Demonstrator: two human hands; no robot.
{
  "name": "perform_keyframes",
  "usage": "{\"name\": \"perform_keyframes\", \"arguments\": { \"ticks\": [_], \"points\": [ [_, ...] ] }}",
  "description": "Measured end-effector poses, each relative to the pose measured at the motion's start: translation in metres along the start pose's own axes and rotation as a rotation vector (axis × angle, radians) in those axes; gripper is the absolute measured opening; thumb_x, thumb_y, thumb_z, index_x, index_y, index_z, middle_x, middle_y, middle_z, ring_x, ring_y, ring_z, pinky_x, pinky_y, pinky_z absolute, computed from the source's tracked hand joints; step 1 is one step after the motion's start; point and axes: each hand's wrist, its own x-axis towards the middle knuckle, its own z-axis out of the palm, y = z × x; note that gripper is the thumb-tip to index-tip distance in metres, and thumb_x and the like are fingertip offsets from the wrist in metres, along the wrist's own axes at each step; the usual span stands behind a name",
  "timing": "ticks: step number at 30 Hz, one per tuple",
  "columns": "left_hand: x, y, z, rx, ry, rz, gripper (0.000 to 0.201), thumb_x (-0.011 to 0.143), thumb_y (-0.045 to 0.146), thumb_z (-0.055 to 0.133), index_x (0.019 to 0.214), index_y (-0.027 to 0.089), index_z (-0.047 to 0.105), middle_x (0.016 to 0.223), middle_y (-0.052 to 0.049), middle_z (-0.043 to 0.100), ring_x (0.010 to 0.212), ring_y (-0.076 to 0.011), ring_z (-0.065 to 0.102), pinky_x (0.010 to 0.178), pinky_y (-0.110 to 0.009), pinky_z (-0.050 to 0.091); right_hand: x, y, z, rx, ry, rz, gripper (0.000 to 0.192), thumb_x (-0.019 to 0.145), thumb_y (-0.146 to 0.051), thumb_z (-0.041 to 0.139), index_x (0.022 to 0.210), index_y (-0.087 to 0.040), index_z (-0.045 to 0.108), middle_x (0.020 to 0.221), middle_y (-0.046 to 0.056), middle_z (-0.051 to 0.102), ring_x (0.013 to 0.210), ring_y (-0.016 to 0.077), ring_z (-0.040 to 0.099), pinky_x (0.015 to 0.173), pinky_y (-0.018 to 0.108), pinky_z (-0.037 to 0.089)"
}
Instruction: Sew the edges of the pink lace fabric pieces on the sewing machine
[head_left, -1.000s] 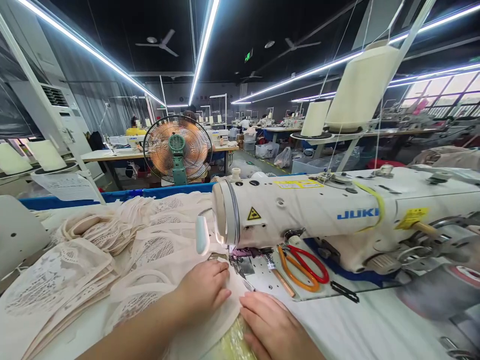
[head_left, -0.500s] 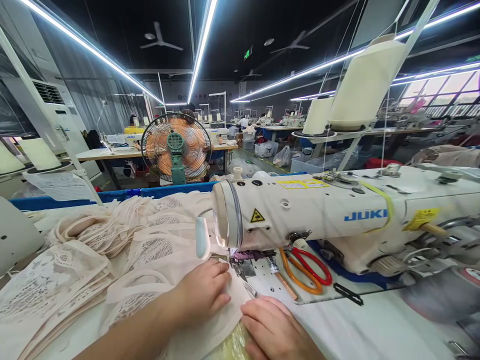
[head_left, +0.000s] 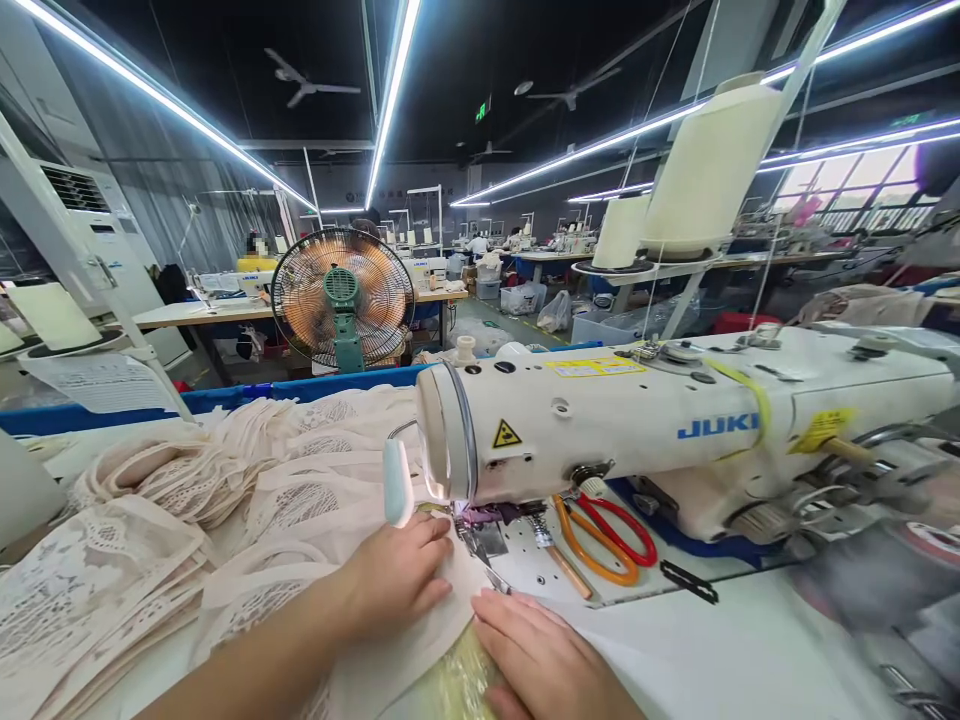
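A beige fabric piece [head_left: 409, 645] lies under the needle end of a white sewing machine [head_left: 622, 410]. Flat on this fabric, close beside the presser foot [head_left: 471, 538], rests my left hand [head_left: 401, 570], its fingers stretched forward and thumb apart. My right hand [head_left: 544, 645] is at the fabric's right edge, fingers together and closed on it; the fingertips' grip is partly hidden. Just ahead of the right fingertips is a pointed metal part [head_left: 495, 578]. Scissors with orange and red handles [head_left: 600, 565] lie on the machine bed, right of the needle area.
Stacked beige lace garment pieces [head_left: 150, 540] cover the table at left. A black slotted strip [head_left: 688, 581] lies right of the scissors. Yellowish clear plastic [head_left: 461, 680] shows below the fabric. A fan [head_left: 343, 300] stands beyond the table; thread cones [head_left: 709, 170] rise behind the machine.
The whole view has shifted slightly, so things appear a little further left. Both hands keep nearly the same place on the fabric.
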Motion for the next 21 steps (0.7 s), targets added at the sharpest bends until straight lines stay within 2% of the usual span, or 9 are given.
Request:
{"name": "perform_keyframes", "arguments": {
  "ticks": [2, 5, 8, 10, 12, 15, 18, 21],
  "points": [
    [0.001, 0.001, -0.001, 0.012, 0.038, 0.045, 0.019, 0.083, 0.024, 0.056, 0.099, 0.015, 0.061, 0.123, -0.014, 0.059, 0.112, -0.0283, 0.054, 0.094, -0.041, 0.048, 0.001, 0.000, 0.000, -0.002, -0.055, 0.016, 0.032, 0.089, -0.032, 0.051, 0.113, -0.014, 0.062, 0.122, 0.007, 0.064, 0.109, 0.0216, 0.062, 0.091, 0.029, 0.052],
    [-0.005, 0.017, -0.003, -0.004, 0.069, 0.096, 0.015, 0.083, 0.019, 0.052, 0.094, 0.016, 0.062, 0.109, -0.011, 0.065, 0.101, -0.0242, 0.059, 0.090, -0.037, 0.050, 0.004, -0.002, -0.001, 0.018, -0.132, 0.054, 0.038, 0.088, -0.033, 0.052, 0.118, -0.012, 0.062, 0.126, 0.009, 0.061, 0.113, 0.0236, 0.060, 0.093, 0.030, 0.052],
    [-0.015, 0.035, 0.003, 0.009, 0.076, 0.094, 0.029, 0.078, 0.023, 0.058, 0.106, 0.014, 0.060, 0.108, -0.011, 0.065, 0.098, -0.0250, 0.059, 0.089, -0.038, 0.050, 0.005, -0.004, -0.003, 0.064, -0.175, 0.103, 0.039, 0.089, -0.033, 0.053, 0.120, -0.011, 0.062, 0.127, 0.010, 0.060, 0.115, 0.0244, 0.058, 0.096, 0.032, 0.050],
    [-0.022, 0.037, 0.014, 0.070, 0.114, 0.106, 0.038, 0.081, 0.025, 0.057, 0.117, 0.012, 0.056, 0.114, -0.013, 0.064, 0.102, -0.0269, 0.059, 0.092, -0.042, 0.049, 0.005, -0.006, -0.003, 0.093, -0.192, 0.134, 0.040, 0.089, -0.032, 0.054, 0.122, -0.011, 0.061, 0.129, 0.010, 0.058, 0.117, 0.0243, 0.057, 0.098, 0.032, 0.048],
    [-0.025, 0.030, 0.029, 0.125, 0.183, 0.142, 0.037, 0.088, 0.023, 0.048, 0.123, 0.012, 0.051, 0.118, -0.013, 0.063, 0.106, -0.0269, 0.058, 0.094, -0.044, 0.047, 0.004, -0.006, -0.003, 0.114, -0.201, 0.153, 0.041, 0.088, -0.031, 0.054, 0.124, -0.011, 0.061, 0.131, 0.010, 0.056, 0.118, 0.0245, 0.056, 0.100, 0.032, 0.047],
    [-0.025, 0.011, 0.044, 0.153, 0.272, 0.225, 0.032, 0.094, 0.020, 0.039, 0.123, 0.015, 0.052, 0.121, -0.011, 0.063, 0.108, -0.0246, 0.057, 0.095, -0.043, 0.045, 0.003, -0.007, -0.003, 0.134, -0.231, 0.169, 0.042, 0.089, -0.032, 0.054, 0.125, -0.011, 0.060, 0.135, 0.010, 0.052, 0.121, 0.0259, 0.054, 0.101, 0.035, 0.047],
    [-0.021, -0.003, 0.044, 0.175, 0.294, 0.294, 0.031, 0.096, 0.022, 0.037, 0.120, 0.016, 0.055, 0.121, -0.010, 0.064, 0.107, -0.0237, 0.058, 0.094, -0.042, 0.046, 0.004, -0.007, -0.003, 0.158, -0.248, 0.184, 0.043, 0.088, -0.033, 0.055, 0.125, -0.011, 0.060, 0.135, 0.010, 0.052, 0.121, 0.0261, 0.054, 0.101, 0.035, 0.046],
    [-0.016, -0.008, 0.034, 0.199, 0.302, 0.318, 0.030, 0.098, 0.020, 0.035, 0.118, 0.015, 0.057, 0.118, -0.011, 0.065, 0.105, -0.0237, 0.059, 0.092, -0.043, 0.048, 0.006, -0.008, -0.005, 0.174, -0.246, 0.204, 0.041, 0.088, -0.033, 0.056, 0.123, -0.012, 0.061, 0.134, 0.010, 0.053, 0.121, 0.0250, 0.054, 0.102, 0.033, 0.045]
  ]
}}
